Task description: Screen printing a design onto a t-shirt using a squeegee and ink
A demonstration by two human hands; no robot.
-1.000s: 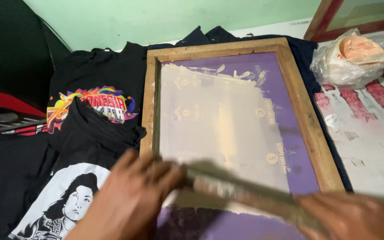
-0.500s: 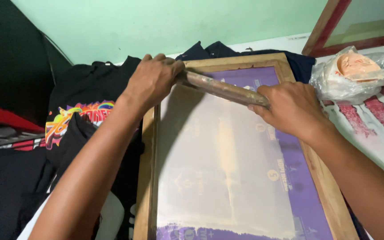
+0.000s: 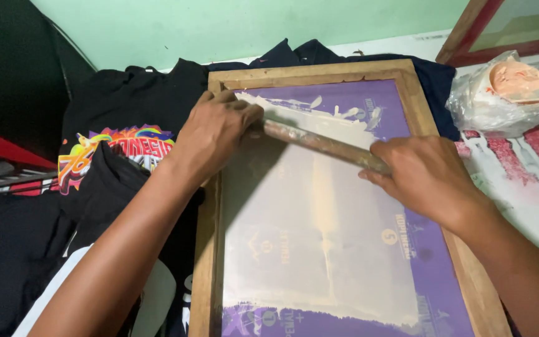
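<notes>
A wooden-framed printing screen (image 3: 209,206) with purple mesh lies flat over a dark shirt; pale cream ink covers most of the mesh. Across its upper part lies a long squeegee (image 3: 319,142), smeared with ink. My left hand (image 3: 216,131) grips the squeegee's left end near the frame's left rail. My right hand (image 3: 422,175) grips its right end above the purple right side of the mesh. Both forearms reach in from the bottom.
Black printed shirts (image 3: 116,146) are piled left of the frame. A clear plastic bag (image 3: 500,100) with a pinkish lump sits at the upper right on a paint-stained white and red surface (image 3: 519,168). Another wooden frame (image 3: 463,31) leans against the green wall.
The squeegee went from the near end of the screen up to the far end, then came back slightly toward me, leaving a cream ink ridge near the top edge.
</notes>
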